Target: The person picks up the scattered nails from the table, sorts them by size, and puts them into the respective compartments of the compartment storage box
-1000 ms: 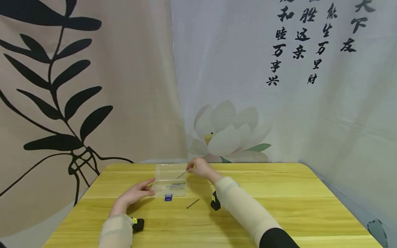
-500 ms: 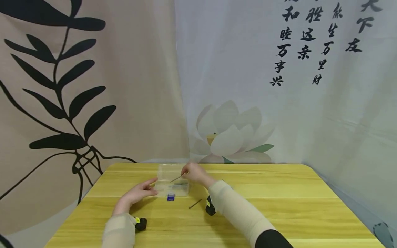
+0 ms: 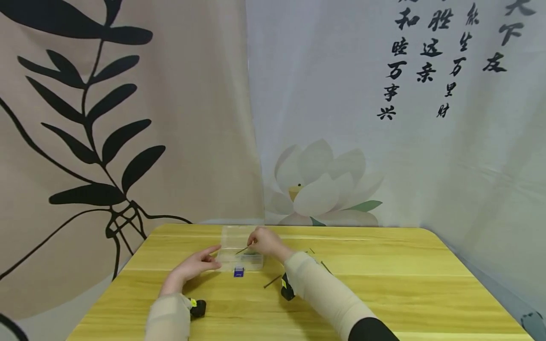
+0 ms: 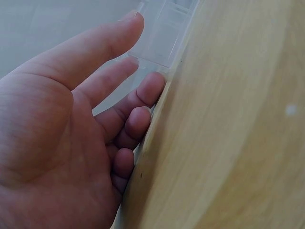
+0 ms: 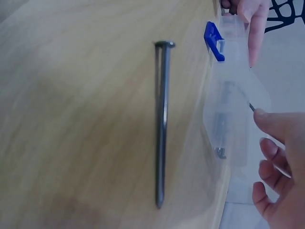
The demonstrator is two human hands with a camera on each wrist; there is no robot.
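Observation:
A clear plastic box [image 3: 226, 266] with its lid raised stands at the back of the table, a blue latch [image 3: 239, 272] at its front. My left hand [image 3: 196, 264] is at the box's left end, index finger and thumb stretched out to it. In the left wrist view, the other fingers of that hand [image 4: 71, 114] bend loosely beside the table. My right hand [image 3: 268, 242] pinches a thin dark nail [image 3: 241, 250], held slanting over the box. Its tip shows beyond the thumb in the right wrist view. Dark metal pieces [image 5: 220, 152] lie inside the box.
A large nail [image 5: 163, 124] lies on the wooden table [image 3: 384, 293] in front of the box. Farther right, behind my right forearm, are a dark thin nail [image 3: 326, 267] and smaller slim pieces [image 3: 312, 250]. A printed curtain [image 3: 204, 118] hangs behind the table.
My right hand has moved left and lower over the box with the nail. My left hand stays at the box's end. The head view has turned slightly left.

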